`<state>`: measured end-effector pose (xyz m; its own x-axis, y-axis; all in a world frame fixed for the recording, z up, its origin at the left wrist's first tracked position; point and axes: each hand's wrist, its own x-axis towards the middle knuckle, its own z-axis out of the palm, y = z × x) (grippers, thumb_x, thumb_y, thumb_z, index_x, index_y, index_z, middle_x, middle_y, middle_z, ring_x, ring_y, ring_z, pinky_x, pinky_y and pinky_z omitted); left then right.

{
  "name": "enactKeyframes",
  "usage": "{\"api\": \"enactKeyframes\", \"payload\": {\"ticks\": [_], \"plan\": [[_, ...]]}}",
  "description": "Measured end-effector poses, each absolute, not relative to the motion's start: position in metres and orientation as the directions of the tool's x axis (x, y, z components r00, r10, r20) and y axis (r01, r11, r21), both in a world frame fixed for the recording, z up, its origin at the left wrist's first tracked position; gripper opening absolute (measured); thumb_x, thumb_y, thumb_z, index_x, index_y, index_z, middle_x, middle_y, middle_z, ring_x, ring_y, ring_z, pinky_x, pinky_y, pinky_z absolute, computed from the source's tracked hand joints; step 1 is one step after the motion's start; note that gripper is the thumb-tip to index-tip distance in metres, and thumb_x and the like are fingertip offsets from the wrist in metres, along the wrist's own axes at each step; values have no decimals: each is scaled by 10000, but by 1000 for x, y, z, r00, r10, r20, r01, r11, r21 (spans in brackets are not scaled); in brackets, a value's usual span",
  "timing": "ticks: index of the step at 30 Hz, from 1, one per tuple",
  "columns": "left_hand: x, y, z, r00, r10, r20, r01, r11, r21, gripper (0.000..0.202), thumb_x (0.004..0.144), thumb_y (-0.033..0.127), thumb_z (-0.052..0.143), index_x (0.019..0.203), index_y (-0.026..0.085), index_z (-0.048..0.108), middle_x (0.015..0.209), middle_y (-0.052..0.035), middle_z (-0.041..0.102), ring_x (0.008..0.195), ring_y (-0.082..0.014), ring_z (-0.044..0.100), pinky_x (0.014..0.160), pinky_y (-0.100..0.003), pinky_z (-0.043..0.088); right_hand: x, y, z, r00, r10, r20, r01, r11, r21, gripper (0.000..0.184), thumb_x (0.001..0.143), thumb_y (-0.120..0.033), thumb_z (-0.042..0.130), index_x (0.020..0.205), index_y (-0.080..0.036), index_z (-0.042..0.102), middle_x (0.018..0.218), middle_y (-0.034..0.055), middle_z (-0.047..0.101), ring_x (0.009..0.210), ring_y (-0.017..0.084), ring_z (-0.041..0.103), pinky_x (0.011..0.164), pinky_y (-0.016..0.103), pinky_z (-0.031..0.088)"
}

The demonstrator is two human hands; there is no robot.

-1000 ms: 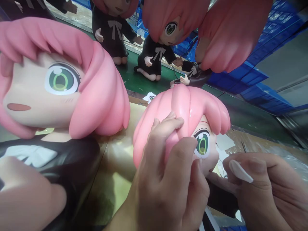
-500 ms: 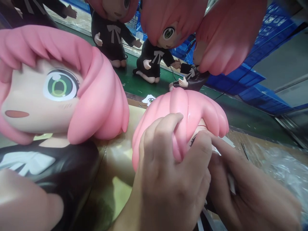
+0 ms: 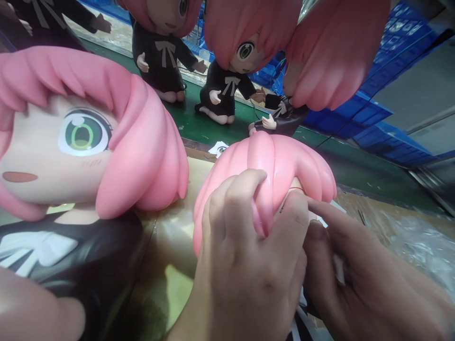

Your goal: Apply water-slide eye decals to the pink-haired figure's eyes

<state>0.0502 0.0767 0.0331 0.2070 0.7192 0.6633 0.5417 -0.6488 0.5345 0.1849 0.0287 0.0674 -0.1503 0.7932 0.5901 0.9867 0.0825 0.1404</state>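
A pink-haired doll figure stands low in the middle of the head view. My left hand is wrapped round the side of its head, thumb over the face. My right hand presses its fingers flat against the doll's face from the right, hiding the eye. A small white piece shows between the right fingers; I cannot tell what it is.
A large identical doll in a black dress fills the left. Several more dolls kneel on the green belt behind. Blue crates are stacked at the right. Eye sticker sheets lie on the yellowish bench; clear plastic at right.
My right hand moved left onto the doll's face and covered the eye that was showing. The white piece it held up is now tucked between the fingers. My left hand shifted its grip slightly.
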Motion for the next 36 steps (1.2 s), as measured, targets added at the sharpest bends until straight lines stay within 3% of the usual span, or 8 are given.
{"api": "enactKeyframes", "payload": {"ticks": [5,11,17,21,25,31,36], "plan": [[51,81,34,230,708,668,547,-661,513,362,993,192,551,1340,236,646,1368,-166,419,1293,-346,508,1042,-542,506,183,23,70,-150,804,575,985,75,153,245,1012,-149,575,1248,-123,631,934,33,730,753,105,675,779,215,485],[52,81,36,239,723,649,571,-645,508,363,1008,192,520,1344,255,643,1354,-155,406,1307,-343,495,1037,-534,501,183,23,68,-137,798,587,982,32,186,311,1002,-137,568,1307,-164,619,804,9,693,628,107,600,727,220,485],[53,83,37,234,720,653,569,-646,508,333,1034,244,484,1316,251,661,1328,-151,404,1279,-333,505,1012,-531,500,191,20,64,-136,823,552,987,66,145,391,1001,-435,474,1219,-209,707,792,81,683,721,213,677,563,266,472],[53,85,38,234,717,656,569,-648,505,336,1035,259,480,1322,256,654,1328,-148,390,1272,-338,504,995,-541,502,198,17,63,-146,832,535,987,83,139,430,990,-483,463,1217,-211,705,806,94,683,719,224,681,549,271,477],[51,83,38,244,719,651,561,-652,509,339,1037,264,472,1323,257,653,1324,-147,387,1270,-335,508,994,-548,504,201,19,67,-164,840,518,983,96,156,372,1001,-419,486,1242,-217,683,768,67,675,642,204,662,559,274,490],[50,82,38,251,717,650,568,-653,501,343,1033,254,471,1330,255,641,1330,-149,375,1274,-334,508,982,-550,523,193,28,71,-217,821,528,971,123,207,314,999,-168,559,1313,-147,571,695,-5,635,426,98,433,674,239,519],[50,85,38,266,720,641,570,-653,498,347,1033,254,469,1341,250,629,1327,-155,379,1271,-341,510,966,-567,538,194,26,67,-182,791,584,979,90,184,312,993,-136,572,1304,-154,580,803,17,704,608,123,645,687,242,520]]}}
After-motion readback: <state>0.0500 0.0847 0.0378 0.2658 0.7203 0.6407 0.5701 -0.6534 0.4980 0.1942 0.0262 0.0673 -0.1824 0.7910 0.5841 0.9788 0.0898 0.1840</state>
